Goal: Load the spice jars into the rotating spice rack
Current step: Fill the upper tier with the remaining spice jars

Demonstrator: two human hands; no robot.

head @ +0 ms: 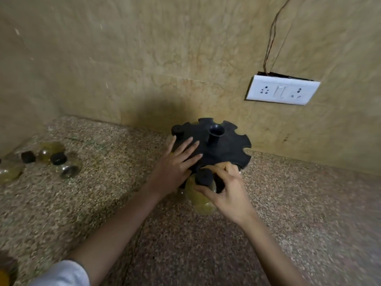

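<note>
A black rotating spice rack [224,146] with notched slots round its rim and a central post stands on the speckled counter by the wall. My left hand [175,164] rests flat on its top, fingers straight. My right hand [226,188] grips a yellow-filled spice jar [201,198] with a black cap at the rack's near edge, against a slot. Another black-capped jar [178,130] hangs in a slot at the rack's far left. Several loose jars [47,159] with black caps lie on the counter at the far left.
The stone counter [299,213] runs to a beige wall behind the rack. A white socket and switch plate [282,89] with hanging wires is on the wall at the right. Part of another jar [6,271] shows at the bottom left corner.
</note>
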